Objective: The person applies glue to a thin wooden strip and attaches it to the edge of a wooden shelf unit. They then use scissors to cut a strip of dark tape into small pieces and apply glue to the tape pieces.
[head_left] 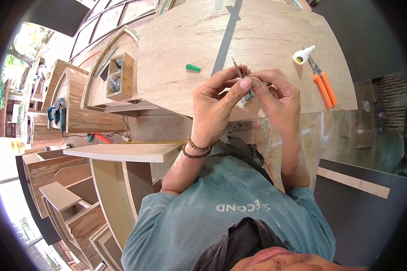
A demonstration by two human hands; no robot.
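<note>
Both hands pinch a thin metal strip [242, 74] over the plywood panel [176, 67].
Left hand [215, 106] and right hand [278, 97] grasp it fingertip-tight; steadier held low, near the wood.

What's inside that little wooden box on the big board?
The small wooden box has two compartments. The nearer one holds a pile of shiny metal bits, too small to identify. The farther one is shadowed, so its contents are unclear, and the box walls hide the bottom.

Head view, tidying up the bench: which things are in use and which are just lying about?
In use:
left hand
right hand
thin grey metal strip

Lying about:
orange-handled pliers
small white glue bottle
green plastic cap
small wooden box
</note>
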